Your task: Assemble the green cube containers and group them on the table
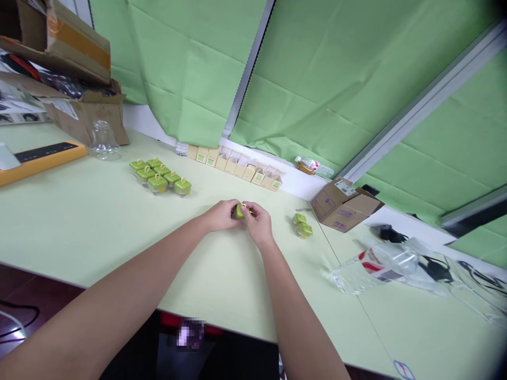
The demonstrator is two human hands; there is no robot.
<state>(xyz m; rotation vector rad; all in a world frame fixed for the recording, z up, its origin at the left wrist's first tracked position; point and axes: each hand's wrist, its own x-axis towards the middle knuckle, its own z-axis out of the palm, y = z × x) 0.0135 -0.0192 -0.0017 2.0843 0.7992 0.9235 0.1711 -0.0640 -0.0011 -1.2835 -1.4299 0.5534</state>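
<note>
I have a green jar (239, 212) between my two hands, above the table (206, 258): my left hand (222, 215) closes its fingers round one side, I judge to steady it, while my right hand (259, 222) pinches the other, thumb at the top, likely for control. More jars (157, 183) stand grouped to my left and a pair (304, 230) to my right, perhaps kept out of my arms' way yet reachable.
</note>
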